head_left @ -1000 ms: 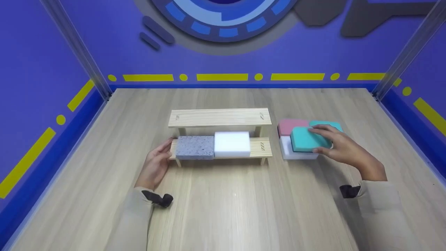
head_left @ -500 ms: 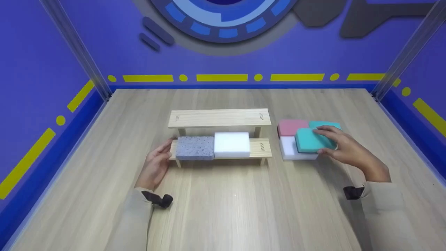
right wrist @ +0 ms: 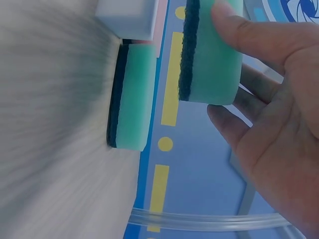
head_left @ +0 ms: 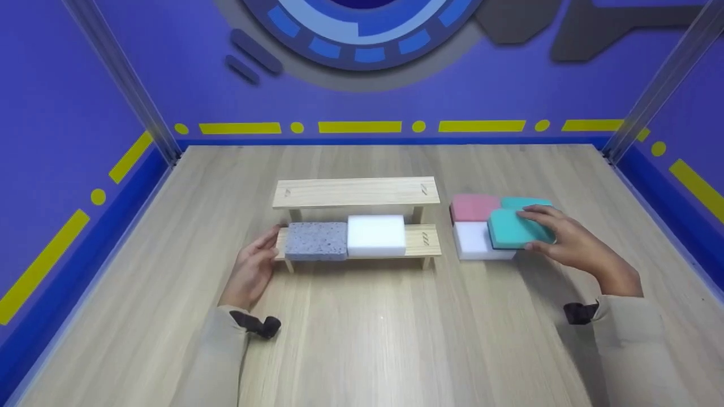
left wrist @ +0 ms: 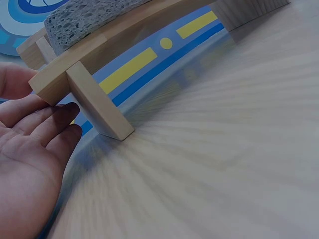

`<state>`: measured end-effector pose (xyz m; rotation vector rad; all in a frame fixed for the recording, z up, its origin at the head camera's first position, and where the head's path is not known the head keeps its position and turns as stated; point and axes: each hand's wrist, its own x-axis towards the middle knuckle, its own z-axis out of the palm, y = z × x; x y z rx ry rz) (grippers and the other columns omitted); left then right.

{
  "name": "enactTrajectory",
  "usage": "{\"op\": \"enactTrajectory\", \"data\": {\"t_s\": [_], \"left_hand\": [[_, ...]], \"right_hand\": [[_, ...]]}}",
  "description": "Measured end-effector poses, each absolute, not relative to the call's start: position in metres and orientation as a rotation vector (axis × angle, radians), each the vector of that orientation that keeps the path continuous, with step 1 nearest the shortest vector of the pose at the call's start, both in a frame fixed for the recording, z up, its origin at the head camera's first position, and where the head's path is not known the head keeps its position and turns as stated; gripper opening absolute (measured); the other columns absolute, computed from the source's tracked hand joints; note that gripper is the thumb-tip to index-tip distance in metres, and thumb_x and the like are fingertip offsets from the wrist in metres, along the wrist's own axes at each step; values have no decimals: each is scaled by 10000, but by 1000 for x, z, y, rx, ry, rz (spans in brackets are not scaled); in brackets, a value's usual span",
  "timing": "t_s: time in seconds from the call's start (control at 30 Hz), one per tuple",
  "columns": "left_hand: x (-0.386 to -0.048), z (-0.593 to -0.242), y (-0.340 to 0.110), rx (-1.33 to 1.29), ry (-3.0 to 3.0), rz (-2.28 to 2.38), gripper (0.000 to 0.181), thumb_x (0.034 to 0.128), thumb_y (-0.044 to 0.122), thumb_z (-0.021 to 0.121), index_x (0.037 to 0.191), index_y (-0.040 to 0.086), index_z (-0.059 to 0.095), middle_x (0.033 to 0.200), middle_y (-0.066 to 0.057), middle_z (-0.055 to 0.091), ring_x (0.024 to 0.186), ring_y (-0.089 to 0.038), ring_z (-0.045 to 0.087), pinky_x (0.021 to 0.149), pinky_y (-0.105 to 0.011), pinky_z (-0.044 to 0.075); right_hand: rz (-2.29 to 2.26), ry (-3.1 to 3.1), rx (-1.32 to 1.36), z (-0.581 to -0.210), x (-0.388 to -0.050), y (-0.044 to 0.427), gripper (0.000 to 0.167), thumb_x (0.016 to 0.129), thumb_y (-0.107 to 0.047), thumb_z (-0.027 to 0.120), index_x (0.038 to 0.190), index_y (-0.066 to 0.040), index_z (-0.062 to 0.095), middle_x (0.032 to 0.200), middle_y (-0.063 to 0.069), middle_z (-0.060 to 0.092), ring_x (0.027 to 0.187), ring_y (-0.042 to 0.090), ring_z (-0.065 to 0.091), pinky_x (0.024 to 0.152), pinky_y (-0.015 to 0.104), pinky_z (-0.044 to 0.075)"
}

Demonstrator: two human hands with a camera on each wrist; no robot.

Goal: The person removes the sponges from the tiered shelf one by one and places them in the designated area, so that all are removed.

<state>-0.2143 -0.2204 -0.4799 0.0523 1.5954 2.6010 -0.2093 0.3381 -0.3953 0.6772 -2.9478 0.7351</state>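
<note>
In the right hand (head_left: 582, 249) a green sponge (head_left: 517, 229) is pinched between thumb and fingers, raised above the sponges at the right. The right wrist view shows this sponge (right wrist: 214, 59) with its dark scouring side, apart from another green sponge (right wrist: 134, 97) on the table. The left hand (head_left: 251, 271) holds the left end of the lower wooden shelf (head_left: 421, 240), thumb above and fingers beneath in the left wrist view, at the board's end (left wrist: 52, 84). On that shelf a grey speckled sponge (head_left: 317, 240) and a white sponge (head_left: 376, 234) stand side by side.
The upper wooden shelf (head_left: 356, 192) is behind the lower one and carries nothing. Beneath and behind the raised sponge are a pink sponge (head_left: 474, 207), a white one (head_left: 472, 242) and a green one (head_left: 523, 202). Blue walls enclose the table's back and sides.
The right hand has moved a little to the right with the green sponge, uncovering more of the white sponge below. The left hand has stayed at the shelf's end.
</note>
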Motion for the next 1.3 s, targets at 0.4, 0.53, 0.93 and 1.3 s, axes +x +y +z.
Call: {"op": "enactTrajectory", "data": {"t_s": [0.4, 0.53, 0.93, 1.3], "left_hand": [[-215, -481, -220, 53, 1600, 2583, 611, 884, -150, 346, 1467, -133, 164, 1591, -226, 129, 1486, -281, 117, 1233, -370, 94], [-215, -481, -220, 48, 1600, 2580, 610, 884, -147, 347, 1466, -133, 163, 1591, -226, 131, 1484, -283, 127, 1232, -371, 108], [-216, -481, -220, 23, 1584, 2597, 624, 877, -145, 354, 1473, -117, 169, 1592, -222, 128, 1483, -279, 136, 1227, -364, 126], [-215, -480, -219, 32, 1584, 2599, 620, 879, -150, 346, 1468, -131, 153, 1587, -243, 118, 1482, -298, 120, 1228, -378, 110]], "right_hand": [[764, -2920, 661, -399, -208, 348, 602, 816, -35, 709, 1366, 28, 472, 1404, 309, 379, 1301, 559, 313, 988, 710, 319], [780, -2921, 649, -399, -208, 352, 604, 823, -45, 708, 1371, 24, 463, 1408, 310, 366, 1301, 567, 300, 985, 723, 311], [791, -2927, 622, -402, -208, 360, 622, 807, -11, 710, 1372, 43, 456, 1406, 324, 354, 1284, 581, 308, 971, 725, 317], [824, -2950, 579, -405, -207, 368, 623, 812, -13, 708, 1377, 42, 449, 1413, 327, 340, 1289, 587, 292, 984, 736, 285]]}}
